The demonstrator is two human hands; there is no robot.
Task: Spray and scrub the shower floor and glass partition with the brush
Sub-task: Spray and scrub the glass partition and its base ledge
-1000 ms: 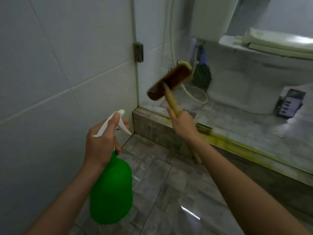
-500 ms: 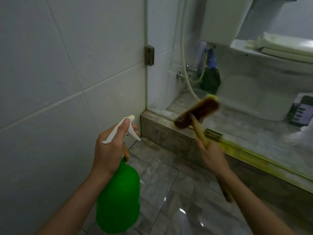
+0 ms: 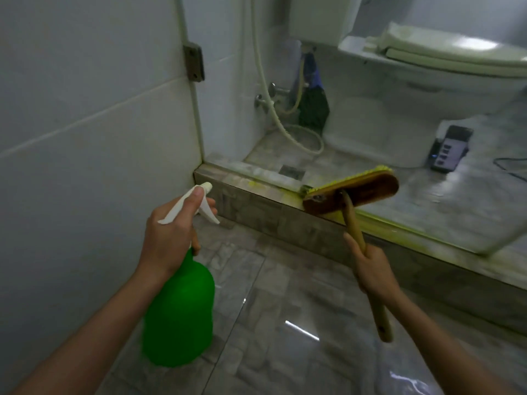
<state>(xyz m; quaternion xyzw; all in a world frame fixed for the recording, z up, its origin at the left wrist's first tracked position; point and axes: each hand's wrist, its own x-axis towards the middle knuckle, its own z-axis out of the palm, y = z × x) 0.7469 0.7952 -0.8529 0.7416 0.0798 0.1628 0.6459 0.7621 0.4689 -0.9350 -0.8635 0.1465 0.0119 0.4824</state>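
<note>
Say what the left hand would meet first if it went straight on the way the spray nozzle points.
Probably the raised stone curb just ahead of the left hand and its spray bottle; the nozzle aims at the curb's left end near the wall corner, though depth is unclear.

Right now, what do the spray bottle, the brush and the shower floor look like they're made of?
Spray bottle: likely plastic, matte translucent green body with a white trigger head. Brush: seemingly wood, a dark brown glossy block on a pale, bamboo-like handle, with yellow bristles that look synthetic. Shower floor: glossy grey marble-pattern tile, probably ceramic or stone; grout lines and sharp light reflections show.
</note>
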